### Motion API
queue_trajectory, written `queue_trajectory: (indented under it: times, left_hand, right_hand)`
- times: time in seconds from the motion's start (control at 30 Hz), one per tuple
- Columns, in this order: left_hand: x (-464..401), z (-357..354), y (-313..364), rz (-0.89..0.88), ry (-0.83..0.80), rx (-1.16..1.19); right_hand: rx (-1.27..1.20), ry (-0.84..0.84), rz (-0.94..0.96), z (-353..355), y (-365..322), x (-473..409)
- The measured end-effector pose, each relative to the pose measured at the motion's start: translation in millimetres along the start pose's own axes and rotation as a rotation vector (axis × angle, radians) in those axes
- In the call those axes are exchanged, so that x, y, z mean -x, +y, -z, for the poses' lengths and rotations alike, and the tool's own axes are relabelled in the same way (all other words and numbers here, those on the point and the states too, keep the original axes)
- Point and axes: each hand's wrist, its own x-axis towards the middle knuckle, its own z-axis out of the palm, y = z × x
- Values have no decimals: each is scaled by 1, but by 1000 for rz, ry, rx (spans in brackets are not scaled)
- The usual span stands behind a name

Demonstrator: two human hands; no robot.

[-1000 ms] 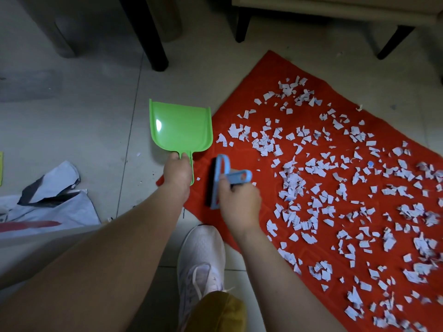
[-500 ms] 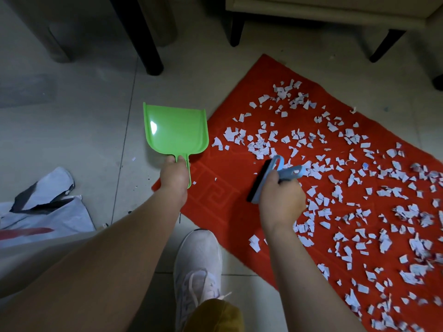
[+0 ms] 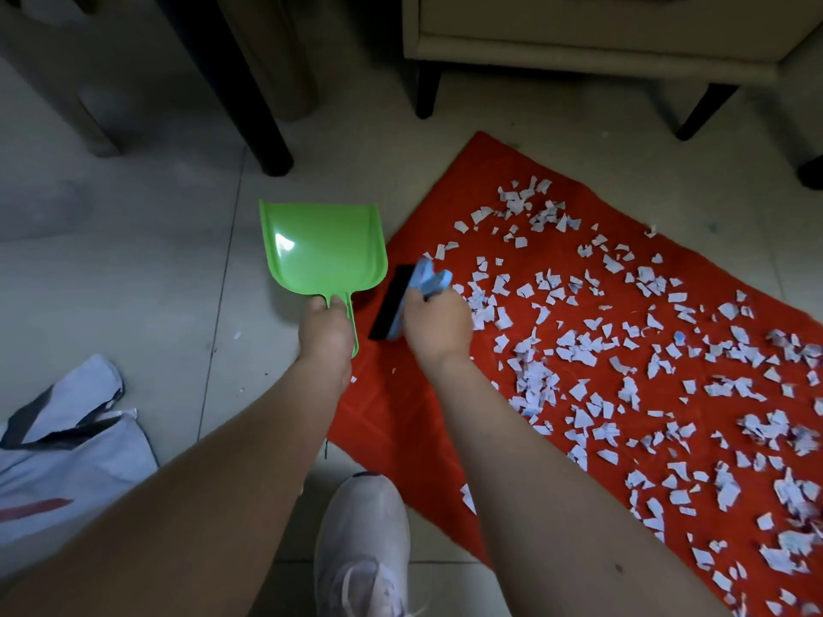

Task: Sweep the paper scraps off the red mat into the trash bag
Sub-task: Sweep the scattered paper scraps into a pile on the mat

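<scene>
Head view: left hand [image 3: 327, 334] is gripping, fingers curled, the handle of the green dustpan [image 3: 323, 249], which is lying on the tile floor [image 3: 133, 282] just beside the red mat [image 3: 512, 207] at its near-left edge. Right hand [image 3: 438, 325] is clasping the blue brush [image 3: 407, 300], bristles down on that edge. Paper scraps [image 3: 579, 349] are covering the mat's middle and right. Trash bag [image 3: 67, 447] is lying at the floor's lower left, a white shoe [image 3: 360, 541] nearby.
</scene>
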Motion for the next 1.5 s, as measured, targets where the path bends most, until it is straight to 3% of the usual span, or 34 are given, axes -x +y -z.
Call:
queue_trajectory:
  times: [0.13,0.23,0.47,0.63,0.77,1.03,1.2,1.33,1.5]
  left_hand:
    - [-1,-12,2,-31,-40,-27]
    - [-1,-22,6,-59,-50,-76]
    - [2,-36,13,-122,-53,-138]
    - [7,-38,12,-84,-102,-150]
    - [11,-41,12,-95,-109,-137]
    - [22,-49,12,-107,-120,-155]
    - [21,-55,10,-87,-150,-139]
    - [25,-59,9,-103,-164,-141]
    - [28,-61,7,-95,-171,-137]
  right_hand:
    - [-17,326,-154,29,8,5]
    - [-140,414,-170,40,6,11]
    - [-40,98,-31,13,-13,-9]
    - [60,332,-171,40,17,-8]
    - [-29,470,-203,61,28,7]
    - [-29,238,-141,44,13,-2]
    - [9,411,-271,71,49,6]
    - [-90,509,-266,87,58,20]
    - [-122,246,-174,63,54,24]
